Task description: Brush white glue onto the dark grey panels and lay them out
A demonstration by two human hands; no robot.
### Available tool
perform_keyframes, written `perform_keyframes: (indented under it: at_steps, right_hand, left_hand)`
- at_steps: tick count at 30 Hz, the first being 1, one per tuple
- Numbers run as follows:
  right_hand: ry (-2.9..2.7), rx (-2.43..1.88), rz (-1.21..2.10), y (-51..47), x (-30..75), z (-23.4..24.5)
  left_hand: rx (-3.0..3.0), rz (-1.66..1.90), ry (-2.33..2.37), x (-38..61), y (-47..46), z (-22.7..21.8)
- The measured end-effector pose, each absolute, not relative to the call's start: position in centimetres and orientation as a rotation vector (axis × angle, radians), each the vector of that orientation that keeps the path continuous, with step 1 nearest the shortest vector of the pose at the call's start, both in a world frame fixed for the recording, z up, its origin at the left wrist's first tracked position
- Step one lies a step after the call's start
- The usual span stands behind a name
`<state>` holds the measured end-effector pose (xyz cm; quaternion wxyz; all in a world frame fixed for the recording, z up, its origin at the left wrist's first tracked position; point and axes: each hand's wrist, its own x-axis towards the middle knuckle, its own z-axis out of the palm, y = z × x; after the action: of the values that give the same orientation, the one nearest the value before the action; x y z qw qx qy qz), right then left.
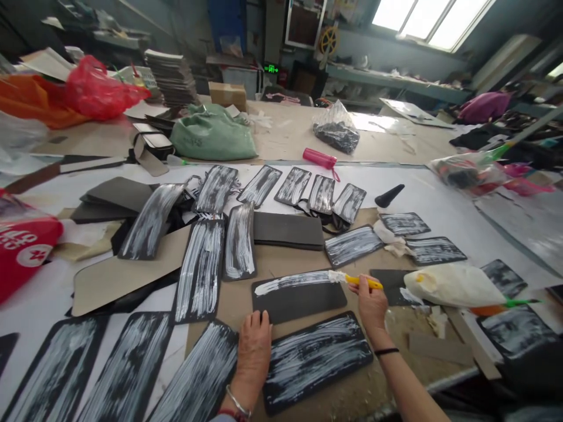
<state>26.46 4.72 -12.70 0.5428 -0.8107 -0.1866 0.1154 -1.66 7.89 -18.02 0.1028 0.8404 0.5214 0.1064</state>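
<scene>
My right hand point(370, 302) is closed on a yellow-handled brush point(358, 281) whose bristles rest at the top right corner of a black rectangular piece point(303, 302). A white glue stripe runs along that piece's upper edge. My left hand point(254, 347) lies flat with its fingertips pressing the same piece's lower left corner. A glue-coated black piece point(314, 357) lies just in front of it, between my two wrists.
Several glue-streaked black pieces point(200, 269) are spread over the table point(440, 205). A stack of uncoated black pieces point(288, 230) sits behind. A glue-smeared plastic bag point(453, 285) lies to the right, a green sack point(212, 133) and red bags point(94, 88) stand at the back, and a pink tube point(319, 157) lies mid-table.
</scene>
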Motion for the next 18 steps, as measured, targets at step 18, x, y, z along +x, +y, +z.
perform_keyframes:
  at_steps: [18]
  right_hand:
    - [-0.482,-1.703,0.728,3.9,10.2,-12.6]
  left_hand:
    - [1.628,0.166,1.405,-4.0,14.2,-12.9]
